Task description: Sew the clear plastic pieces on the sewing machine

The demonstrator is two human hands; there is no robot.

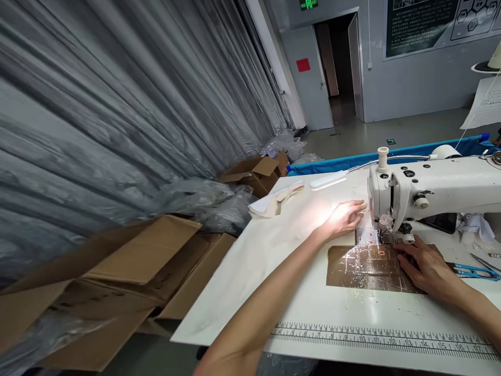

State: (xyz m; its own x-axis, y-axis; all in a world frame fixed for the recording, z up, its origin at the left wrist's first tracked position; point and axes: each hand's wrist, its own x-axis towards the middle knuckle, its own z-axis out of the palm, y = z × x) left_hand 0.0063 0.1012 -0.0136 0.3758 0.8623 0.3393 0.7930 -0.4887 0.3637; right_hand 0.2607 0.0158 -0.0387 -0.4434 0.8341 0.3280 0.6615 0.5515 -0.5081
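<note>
A white sewing machine [442, 183] stands at the right of the white table. A small piece of white cloth with red marks [366, 237] lies under its needle area. My left hand [344, 218] rests left of the machine head, beside the cloth, fingers stretched out flat under the bright lamp light. To the right of the needle, my right hand [428, 267] lies on a brown glossy sheet [364, 269], its thumb and forefinger apart. The fingertips come close to the presser foot; some of the right fingers are hidden behind the hand and machine.
Blue thread snips [475, 272] lie right of my right hand. A folded cream cloth [276, 201] sits at the table's far left corner, near a white lamp [329, 180]. A ruler strip [376, 339] runs along the front edge. Open cardboard boxes [144, 250] stand left.
</note>
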